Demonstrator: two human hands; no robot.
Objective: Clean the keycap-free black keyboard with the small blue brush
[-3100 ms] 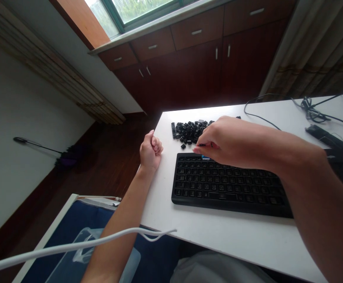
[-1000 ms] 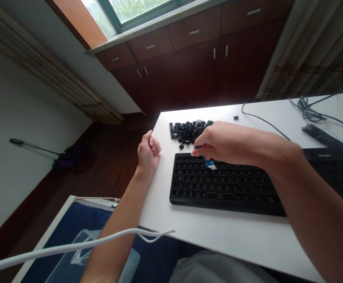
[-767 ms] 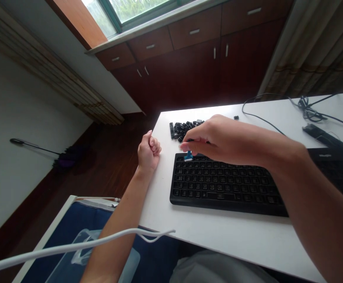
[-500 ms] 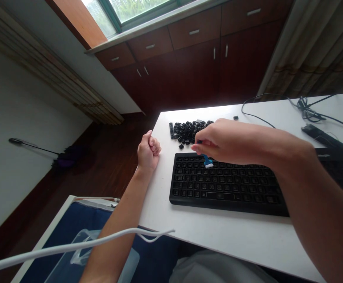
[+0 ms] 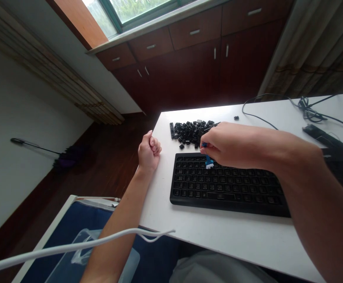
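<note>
My right hand (image 5: 222,143) pinches a small blue brush (image 5: 209,161) whose white bristles point down onto the upper rows of a black keyboard (image 5: 227,208). The keyboard's keycaps are off, and its bare key sockets show. Part of its right side is hidden under my right forearm. Behind it lies a heap of loose black keycaps (image 5: 189,131), partly covered by my right hand. My left hand (image 5: 149,151) rests at the table's left edge, curled into a fist with nothing seen in it.
Black cables (image 5: 307,108) lie at the back right of the white table (image 5: 233,232), near a dark flat strip (image 5: 330,139). A lone keycap (image 5: 236,118) sits behind my right hand. A white cable (image 5: 79,245) crosses the lower left over my left forearm.
My right hand has shifted slightly right with the brush, whose bristles stay over the keyboard's upper rows. My left hand has stayed in place.
</note>
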